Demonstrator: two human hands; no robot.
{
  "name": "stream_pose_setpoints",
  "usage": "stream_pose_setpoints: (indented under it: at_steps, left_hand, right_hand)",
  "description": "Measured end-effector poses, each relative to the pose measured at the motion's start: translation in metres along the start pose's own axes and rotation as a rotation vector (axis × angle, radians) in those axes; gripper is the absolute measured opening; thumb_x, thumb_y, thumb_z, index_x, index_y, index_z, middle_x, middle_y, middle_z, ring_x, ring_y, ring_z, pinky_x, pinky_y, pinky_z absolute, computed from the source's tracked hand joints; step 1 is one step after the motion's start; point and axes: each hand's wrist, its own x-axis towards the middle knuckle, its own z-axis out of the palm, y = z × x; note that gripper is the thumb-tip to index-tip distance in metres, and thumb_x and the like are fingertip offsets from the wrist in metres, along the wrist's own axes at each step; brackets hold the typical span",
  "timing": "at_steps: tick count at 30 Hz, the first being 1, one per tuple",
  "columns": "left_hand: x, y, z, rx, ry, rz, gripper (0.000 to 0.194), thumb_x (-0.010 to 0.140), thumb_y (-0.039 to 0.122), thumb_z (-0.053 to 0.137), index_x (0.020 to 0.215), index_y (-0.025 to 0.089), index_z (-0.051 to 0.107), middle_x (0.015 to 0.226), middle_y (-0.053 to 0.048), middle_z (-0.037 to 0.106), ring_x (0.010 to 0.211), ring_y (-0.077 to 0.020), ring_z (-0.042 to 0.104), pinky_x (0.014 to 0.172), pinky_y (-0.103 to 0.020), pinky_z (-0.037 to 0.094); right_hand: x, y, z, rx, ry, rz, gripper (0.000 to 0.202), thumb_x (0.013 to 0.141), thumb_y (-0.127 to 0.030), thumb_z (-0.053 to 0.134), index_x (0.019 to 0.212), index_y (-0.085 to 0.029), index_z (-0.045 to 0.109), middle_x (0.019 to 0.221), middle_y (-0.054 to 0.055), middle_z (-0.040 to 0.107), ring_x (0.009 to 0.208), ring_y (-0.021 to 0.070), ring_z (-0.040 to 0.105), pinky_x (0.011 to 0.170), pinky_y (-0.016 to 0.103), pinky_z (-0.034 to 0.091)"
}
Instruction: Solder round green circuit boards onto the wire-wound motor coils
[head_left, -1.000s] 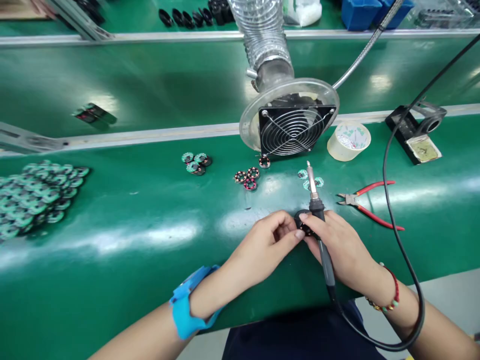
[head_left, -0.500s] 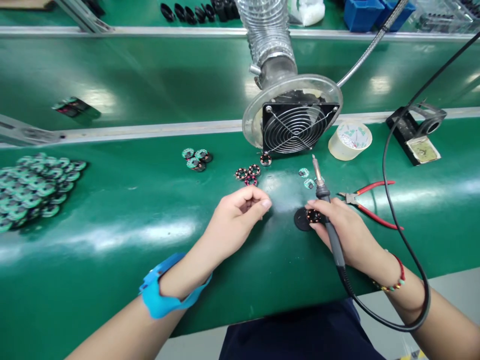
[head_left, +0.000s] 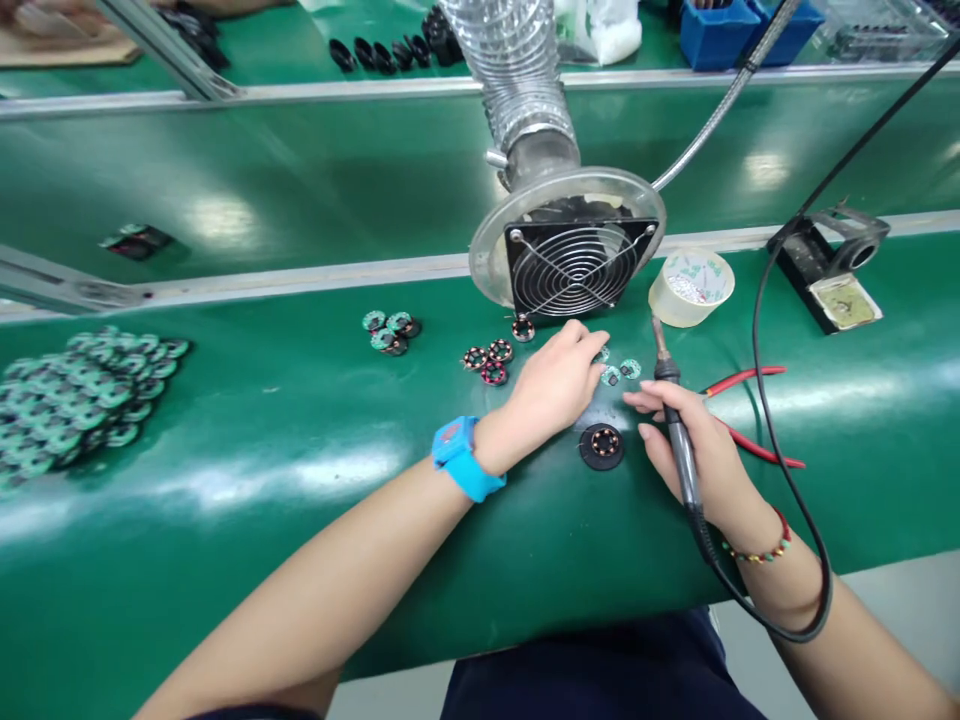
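My left hand [head_left: 559,375] reaches over several small round green circuit boards [head_left: 631,369] on the bench, its thumb and forefinger apart at the leftmost board; whether they touch it is unclear. My right hand [head_left: 697,445] holds a soldering iron [head_left: 681,450], tip pointing away from me, with the thumb and some fingers spread. Between the hands, a copper-wound motor stator [head_left: 602,441] rests on a round black base [head_left: 602,463]. More stators [head_left: 495,373] lie left of my left hand, and another stator [head_left: 523,328] sits near the fan.
A fume extractor fan [head_left: 577,275] hangs at the back middle. Beside it stands a tape roll [head_left: 691,288]. Red-handled cutters [head_left: 757,445] lie beyond my right hand, partly hidden. An iron stand [head_left: 829,270] is at right. Assembled pieces [head_left: 82,395] are piled at left; a small group [head_left: 390,332] sits nearer.
My left hand has moved right and forward to the green boards. My right hand has let go of the stator, which now lies on the black base, and keeps the iron.
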Motion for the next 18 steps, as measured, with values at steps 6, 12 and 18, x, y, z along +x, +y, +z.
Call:
stream_pose_setpoints:
  at_steps: [6, 12, 18]
  left_hand:
    - [0.005, -0.002, 0.001, 0.085, 0.022, -0.084, 0.01, 0.084, 0.012, 0.054, 0.093, 0.014, 0.056, 0.099, -0.01, 0.057, 0.091, -0.0255, 0.057, 0.082, -0.04, 0.047]
    - [-0.031, 0.0, -0.016, -0.864, -0.099, -0.388, 0.016, 0.081, 0.024, 0.06, 0.078, 0.019, 0.045, 0.065, 0.002, 0.059, 0.059, -0.0134, 0.058, 0.061, -0.027, 0.047]
    - [-0.061, 0.032, -0.014, -1.083, -0.154, -0.402, 0.025, 0.079, 0.033, 0.064, 0.07, 0.018, 0.047, 0.06, 0.005, 0.05, 0.056, -0.0089, 0.048, 0.055, -0.022, 0.037]
  right_hand:
    - [0.001, 0.004, -0.003, 0.0, 0.056, 0.044, 0.041, 0.09, -0.013, 0.053, 0.129, -0.025, 0.047, 0.109, 0.006, 0.072, 0.096, 0.0198, 0.068, 0.087, 0.04, 0.054]
    - [0.002, -0.012, 0.008, -0.012, 0.071, -0.025, 0.043, 0.089, -0.014, 0.055, 0.13, -0.025, 0.044, 0.112, 0.008, 0.07, 0.091, 0.0199, 0.067, 0.081, 0.038, 0.057]
    - [0.003, -0.042, 0.015, -0.1, 0.143, -0.143, 0.053, 0.089, -0.02, 0.061, 0.135, -0.029, 0.037, 0.107, 0.008, 0.067, 0.099, 0.0265, 0.065, 0.08, 0.045, 0.057]
